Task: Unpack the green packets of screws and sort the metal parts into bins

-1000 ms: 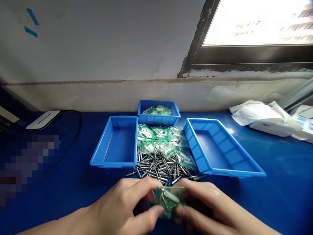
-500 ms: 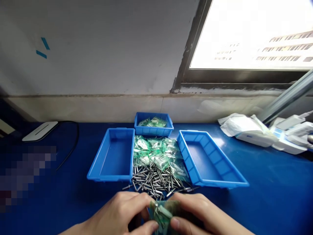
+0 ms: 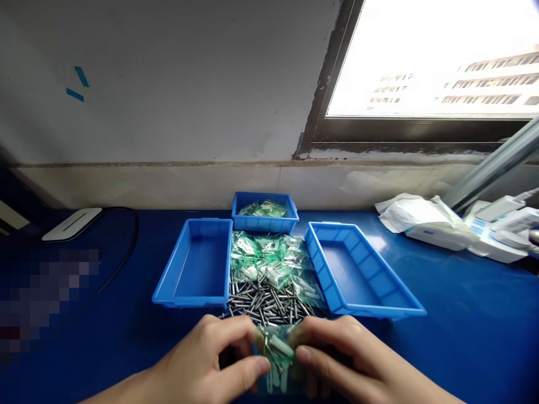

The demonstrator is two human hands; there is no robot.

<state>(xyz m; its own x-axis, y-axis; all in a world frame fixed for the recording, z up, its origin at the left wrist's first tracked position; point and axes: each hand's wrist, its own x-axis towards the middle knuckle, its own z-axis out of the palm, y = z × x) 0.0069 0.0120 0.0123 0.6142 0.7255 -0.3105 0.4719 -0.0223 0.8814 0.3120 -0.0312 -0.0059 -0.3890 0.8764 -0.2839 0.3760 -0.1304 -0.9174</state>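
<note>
Between both hands, low at the front, is a small clear green plastic bag (image 3: pixel 275 362) with white plugs and metal pins showing inside. My left hand (image 3: pixel 210 359) pinches its left edge between thumb and fingers. On the other side, my right hand (image 3: pixel 349 359) pinches the right edge. Just beyond the bag lies a pile of metal rivets (image 3: pixel 269 300), its near part hidden by the hands. Behind the pile several filled green bags (image 3: pixel 269 258) lie in a heap on the blue table.
A blue tray (image 3: pixel 159 296) stands to the left and another blue tray (image 3: pixel 379 308) to the right. At the back a smaller blue bin (image 3: pixel 265 225) holds more bags. White devices (image 3: pixel 497 233) lie far right; a white flat device (image 3: pixel 71 224) with a black cable sits far left.
Both hands and the green bag have risen slightly in the picture, and more of the bag's lower part shows. Both hands still grip it.
</note>
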